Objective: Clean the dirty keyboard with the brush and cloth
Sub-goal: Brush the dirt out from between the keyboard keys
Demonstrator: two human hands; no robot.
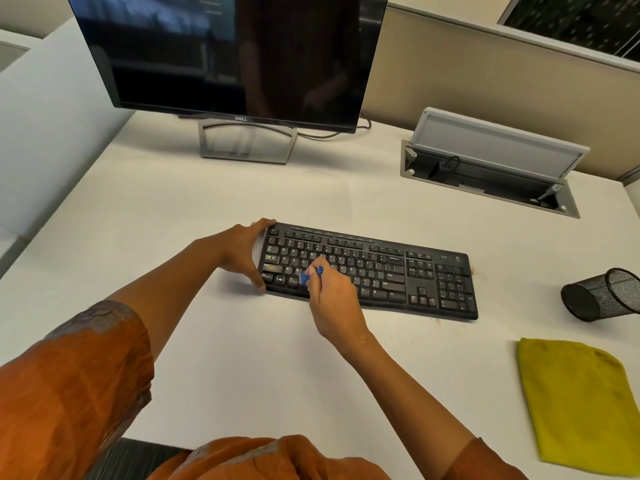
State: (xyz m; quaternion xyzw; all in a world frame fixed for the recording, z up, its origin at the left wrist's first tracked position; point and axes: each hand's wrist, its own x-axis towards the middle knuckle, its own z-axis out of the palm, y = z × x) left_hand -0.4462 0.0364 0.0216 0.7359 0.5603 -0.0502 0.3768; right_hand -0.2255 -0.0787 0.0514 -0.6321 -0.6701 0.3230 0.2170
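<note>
Item: black full-size plastic keyboard, lying flat on the white desk in front of a dark flat-screen monitor on a grey stand. Left hand: spread against the keyboard's left end, fingers hooked over the far corner and thumb at the near corner, bracing it. Right hand: fingers curled round a small blue brush, its head over the lower-left letter keys; whether the bristles touch the keys cannot be told, the brush being blurred. Yellow folded cloth: flat on the desk well to the right, untouched. Black wire-mesh pen cup: tipped on its side just beyond the keyboard's right end. Grey hinged cable hatch: open in the desk behind. Step in hand, as judged: brushing debris out of the key gaps. Handling notes: keep the brace firm so the board does not slide; sweep along the rows in short, light strokes, working steadily rightward toward the number pad; drive loose crumbs off the edge onto the desk, not deeper between keys; reserve the cloth for the wipe afterward.
</note>
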